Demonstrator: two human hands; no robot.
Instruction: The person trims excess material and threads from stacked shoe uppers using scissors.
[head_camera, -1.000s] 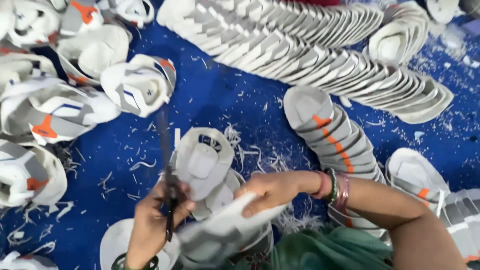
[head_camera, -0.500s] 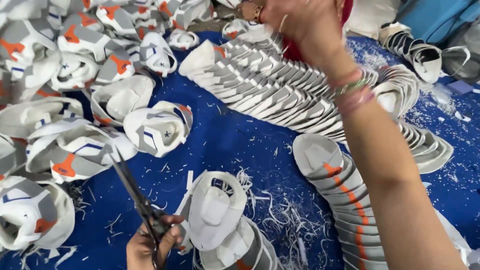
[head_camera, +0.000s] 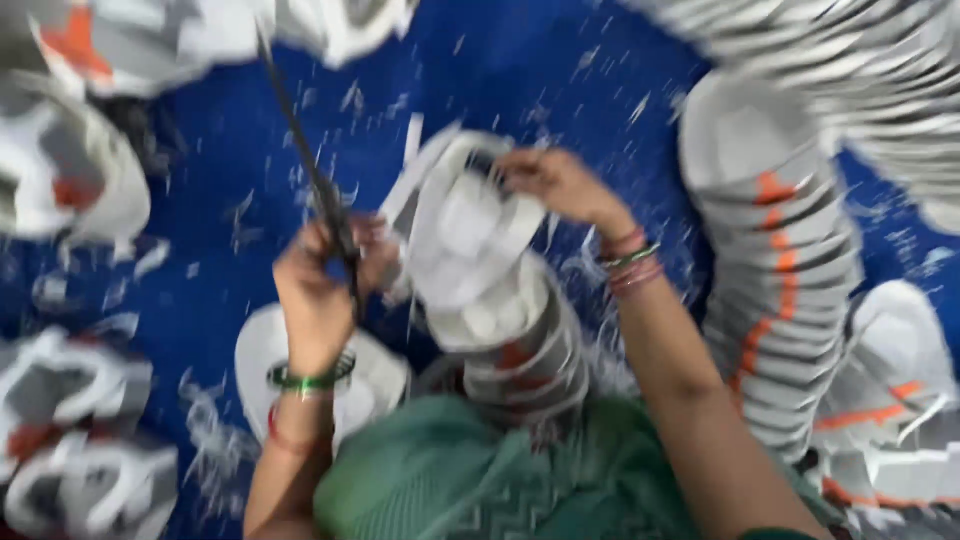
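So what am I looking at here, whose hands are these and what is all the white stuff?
There is no machine here: a person wears a camera on the head, so the one picture looks down at their own two bare hands. The left hand, with a green bangle, grips long dark scissors pointing away from the body. The right hand, with pink and green bangles, touches the top white shoe upper of a stack in front of the person. All around, on a blue cloth surface, lie more white, grey and orange shoe uppers, some in long overlapping rows, plus small white trimmings. The picture is blurred.
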